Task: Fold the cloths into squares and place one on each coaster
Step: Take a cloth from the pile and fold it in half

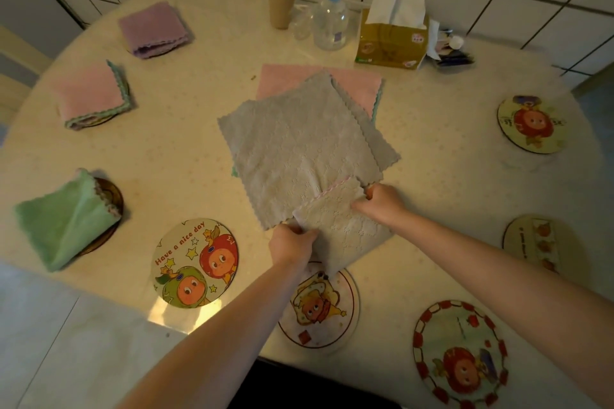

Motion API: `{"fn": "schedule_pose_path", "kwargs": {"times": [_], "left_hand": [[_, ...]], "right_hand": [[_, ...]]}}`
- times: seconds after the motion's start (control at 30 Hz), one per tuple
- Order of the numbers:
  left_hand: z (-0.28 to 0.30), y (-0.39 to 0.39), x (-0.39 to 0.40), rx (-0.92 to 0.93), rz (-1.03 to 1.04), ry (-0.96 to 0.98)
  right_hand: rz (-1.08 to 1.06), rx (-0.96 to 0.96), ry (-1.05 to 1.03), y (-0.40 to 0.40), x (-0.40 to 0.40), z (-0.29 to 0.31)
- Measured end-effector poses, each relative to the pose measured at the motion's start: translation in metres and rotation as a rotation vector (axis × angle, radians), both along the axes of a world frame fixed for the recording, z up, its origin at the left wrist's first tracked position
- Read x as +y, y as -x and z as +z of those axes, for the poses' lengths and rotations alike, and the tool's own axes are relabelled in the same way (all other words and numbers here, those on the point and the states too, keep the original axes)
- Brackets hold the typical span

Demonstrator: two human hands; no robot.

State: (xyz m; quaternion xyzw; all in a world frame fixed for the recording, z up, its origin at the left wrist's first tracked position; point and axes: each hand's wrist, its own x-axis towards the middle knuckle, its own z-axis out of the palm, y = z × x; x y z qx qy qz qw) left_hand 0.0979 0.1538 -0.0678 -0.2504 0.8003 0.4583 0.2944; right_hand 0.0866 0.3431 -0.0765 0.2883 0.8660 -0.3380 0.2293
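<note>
A grey cloth (299,149) lies spread on top of a stack in the middle of the table, with its near corner turned over. My left hand (290,244) pinches the near edge of that cloth. My right hand (382,201) grips the turned-over corner a little further right. Under it lie another grey cloth (382,143) and a pink cloth (352,83). Folded cloths rest on coasters at the left: purple (153,28), pink (89,93) and green (63,219). Bare coasters lie near me (196,262), (319,309), (460,352) and at the right (531,124), (535,244).
At the back of the round table (199,143) stand a brown paper cup (281,2), a clear pump bottle (330,15), a tissue box (392,40) and some small items (452,50). A tiled wall rises behind them. The table's near edge drops to the floor at the lower left.
</note>
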Motion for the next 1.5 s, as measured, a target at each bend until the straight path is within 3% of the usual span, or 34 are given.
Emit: {"fn": "schedule_pose_path", "kwargs": {"times": [0.17, 0.4, 0.53, 0.73, 0.93, 1.13, 1.27, 1.33, 1.43, 1.5], "left_hand": [[0.002, 0.001, 0.009, -0.074, 0.062, -0.071], [0.02, 0.001, -0.018, -0.062, 0.146, -0.482], [0.029, 0.005, -0.073, -0.031, 0.233, -0.608], [0.034, 0.003, -0.18, -0.009, 0.362, -0.547], [0.02, 0.001, -0.253, 0.04, 0.297, -0.373], [-0.005, 0.003, -0.27, 0.089, 0.158, -0.163], [-0.006, 0.006, -0.274, 0.155, -0.037, 0.086], [-0.002, 0.005, -0.276, 0.211, -0.198, 0.312], [0.002, 0.009, -0.269, 0.431, -0.551, 0.706], [0.005, 0.016, -0.256, 0.581, -0.698, 0.752]], "right_hand": [[0.012, -0.129, -0.036, 0.003, 0.002, -0.008], [-0.226, 0.017, 0.273, -0.006, -0.016, 0.034], [-0.138, 0.124, 0.334, 0.001, -0.065, 0.055], [0.077, 0.152, 0.366, 0.014, -0.167, 0.048], [0.208, 0.148, 0.182, 0.019, -0.251, 0.021], [0.234, 0.176, -0.035, 0.022, -0.27, -0.002], [0.235, 0.177, -0.073, 0.02, -0.27, -0.004], [0.223, 0.192, -0.063, 0.019, -0.267, -0.003], [0.196, 0.207, -0.064, 0.014, -0.254, 0.0], [0.221, 0.226, -0.101, 0.008, -0.238, 0.003]]}}
